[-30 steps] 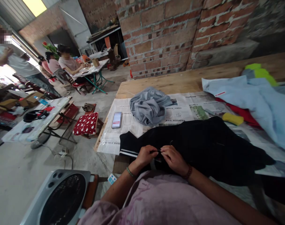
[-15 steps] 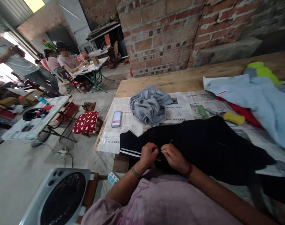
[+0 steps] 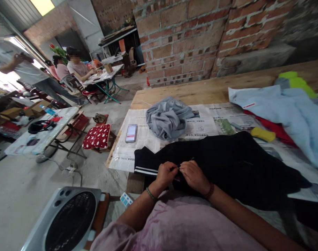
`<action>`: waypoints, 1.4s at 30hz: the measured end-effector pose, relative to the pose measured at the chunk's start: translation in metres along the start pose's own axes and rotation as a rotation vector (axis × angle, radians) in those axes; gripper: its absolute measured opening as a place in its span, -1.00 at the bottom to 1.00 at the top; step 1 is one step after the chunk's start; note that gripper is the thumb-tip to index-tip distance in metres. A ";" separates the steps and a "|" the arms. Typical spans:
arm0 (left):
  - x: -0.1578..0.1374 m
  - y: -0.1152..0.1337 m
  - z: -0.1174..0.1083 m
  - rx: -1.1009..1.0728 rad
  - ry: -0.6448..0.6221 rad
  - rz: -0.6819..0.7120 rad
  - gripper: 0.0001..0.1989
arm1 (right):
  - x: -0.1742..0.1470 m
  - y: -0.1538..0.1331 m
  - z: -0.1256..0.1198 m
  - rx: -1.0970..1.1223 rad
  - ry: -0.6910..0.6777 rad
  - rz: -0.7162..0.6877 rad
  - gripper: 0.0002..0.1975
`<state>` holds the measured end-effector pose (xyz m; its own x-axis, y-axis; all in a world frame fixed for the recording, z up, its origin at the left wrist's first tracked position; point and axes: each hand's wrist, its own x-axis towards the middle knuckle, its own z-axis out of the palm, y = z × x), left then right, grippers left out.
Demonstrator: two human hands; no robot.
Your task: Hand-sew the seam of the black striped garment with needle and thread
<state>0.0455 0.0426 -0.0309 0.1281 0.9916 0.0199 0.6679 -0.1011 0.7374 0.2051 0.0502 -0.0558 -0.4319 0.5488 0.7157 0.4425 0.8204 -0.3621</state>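
Note:
A black garment (image 3: 227,160) with white stripes at its left end lies spread along the front of the table. My left hand (image 3: 167,174) is closed in a pinch at its near edge. Close beside it, my right hand (image 3: 194,177) is also closed, its fingertips nearly meeting the left ones. Both seem to pinch a bit of the black fabric; anything smaller between the fingertips is too small to make out. Behind the garment sits a bunched grey cloth (image 3: 166,120), with a phone (image 3: 131,133) to its left.
Newspaper (image 3: 151,153) covers part of the wooden table (image 3: 159,90). A yellow sponge (image 3: 263,134) and a light blue garment (image 3: 287,111) lie to the right. A fan (image 3: 70,219) and a red cushioned stool (image 3: 96,136) stand at the left. Several people are farther back.
The hands stay pinched at the same part of the black garment, fingertips slightly closer. The view has shifted slightly. At the far left, the standing person's arms have moved a little.

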 end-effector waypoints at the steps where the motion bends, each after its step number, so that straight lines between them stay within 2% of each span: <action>1: 0.000 0.000 0.000 0.010 0.005 0.005 -0.85 | 0.000 0.000 0.000 -0.011 -0.002 -0.010 -0.83; 4: 0.003 0.000 0.003 0.010 0.048 -0.004 -0.84 | 0.000 -0.001 0.000 -0.010 0.004 -0.013 -0.82; 9: 0.007 -0.003 0.011 -0.047 0.140 -0.104 -0.86 | 0.005 -0.001 -0.003 0.011 0.006 0.014 -0.83; 11: 0.006 -0.002 0.013 -0.061 0.137 -0.118 -0.86 | 0.007 -0.001 -0.004 0.008 0.011 0.018 -0.83; 16: 0.004 -0.001 0.009 -0.024 0.075 -0.024 -0.84 | 0.008 -0.004 -0.004 0.015 0.021 0.032 -0.83; 20: 0.012 -0.006 0.004 -0.025 0.149 -0.130 -0.85 | 0.009 -0.007 -0.003 0.050 0.019 0.050 -0.84; 25: 0.012 -0.007 0.003 -0.065 0.117 -0.092 -0.88 | 0.007 -0.003 -0.006 0.061 0.025 0.068 -0.84; 34: -0.003 0.007 -0.004 -0.043 0.091 0.007 -0.86 | 0.005 0.000 -0.004 0.067 0.023 0.077 -0.85; 37: 0.000 0.008 -0.002 -0.055 0.094 -0.030 -0.84 | 0.005 -0.001 -0.003 0.067 0.032 0.069 -0.86; 42: 0.005 0.002 0.002 -0.254 0.023 -0.181 -0.85 | 0.004 -0.001 -0.005 0.055 0.013 0.074 -0.85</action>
<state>0.0486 0.0475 -0.0306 0.0054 0.9935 -0.1138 0.4738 0.0977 0.8752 0.2074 0.0508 -0.0498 -0.3893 0.6062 0.6935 0.4285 0.7856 -0.4462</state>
